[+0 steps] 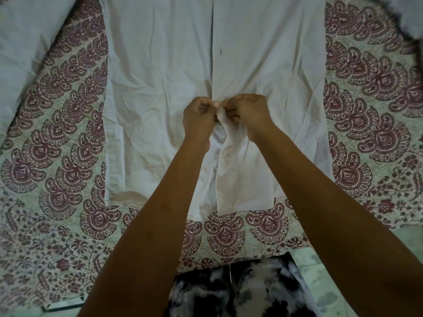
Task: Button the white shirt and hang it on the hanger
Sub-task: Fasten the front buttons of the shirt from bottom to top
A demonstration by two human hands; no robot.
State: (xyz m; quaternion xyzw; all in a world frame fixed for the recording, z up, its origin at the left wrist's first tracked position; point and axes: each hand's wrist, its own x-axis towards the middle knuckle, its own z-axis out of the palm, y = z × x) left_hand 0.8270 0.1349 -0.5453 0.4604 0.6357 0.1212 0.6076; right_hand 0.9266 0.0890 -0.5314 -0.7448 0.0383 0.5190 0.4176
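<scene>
Fingers [206, 103] of left hand [199, 118] and right hand [248, 113] pinching white shirt [160, 76] placket, spread on patterned bedsheet [68, 138]

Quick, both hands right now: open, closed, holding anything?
Left hand: fingers curled, pinching the front edge of the white crumpled fabric shirt.
Right hand: fingers curled, pinching the same shirt's other front edge.

I log domestic setting, likely bedroom: maroon paisley-print cotton bedsheet [57, 138] spread over wide flat bed-like surface; pale green mottled floor [334, 277] beyond near edge.
</scene>
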